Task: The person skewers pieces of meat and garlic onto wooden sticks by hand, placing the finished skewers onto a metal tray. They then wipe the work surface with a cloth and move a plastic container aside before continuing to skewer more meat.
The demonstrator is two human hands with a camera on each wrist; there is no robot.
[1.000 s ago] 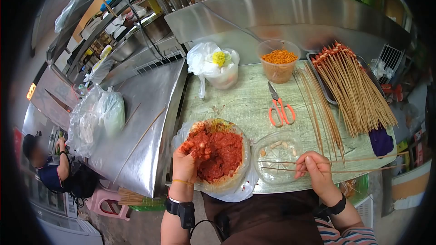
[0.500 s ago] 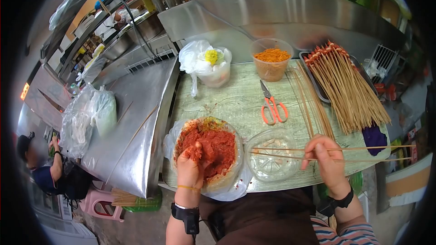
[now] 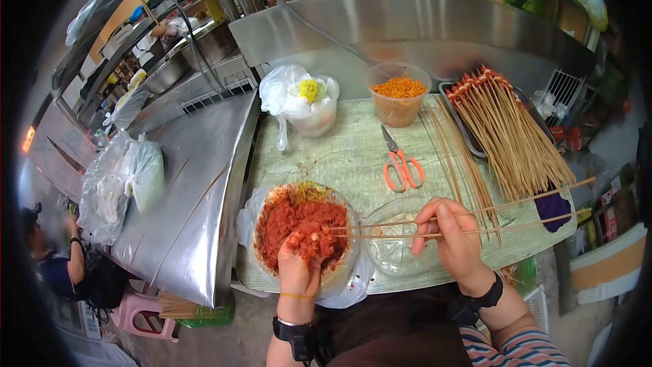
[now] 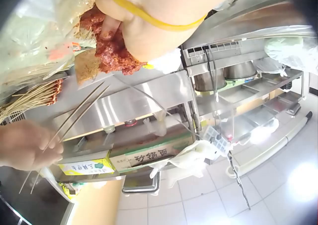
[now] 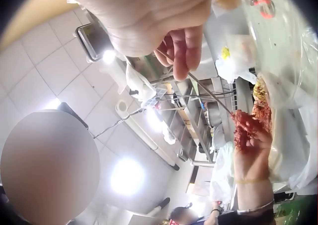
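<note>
The wet red-orange minced meat (image 3: 303, 221) has yellow-green flecks at its far edge, and it stains the fingers (image 3: 303, 246) of the left hand (image 3: 299, 272) red. A thin yellow wristband (image 3: 297, 295) circles that wrist. The two thin pale tan bamboo skewers (image 3: 530, 221) match the heaped bamboo sticks (image 3: 516, 143), whose tips are red. The pale green bench (image 3: 339, 156) has a wood-grain pattern. The orange-handled steel scissors (image 3: 402, 166) have grey blades. The clear round plastic tub (image 3: 397, 98) holds orange shreds. The white knotted plastic bag (image 3: 299, 98) shows yellow inside. The purple folded cloth (image 3: 551, 207) is plain. The striped fabric sleeve (image 3: 526, 353) is red, white and dark.

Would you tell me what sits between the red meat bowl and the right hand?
A clear plastic container, crossed by the held skewers; head view.
</note>
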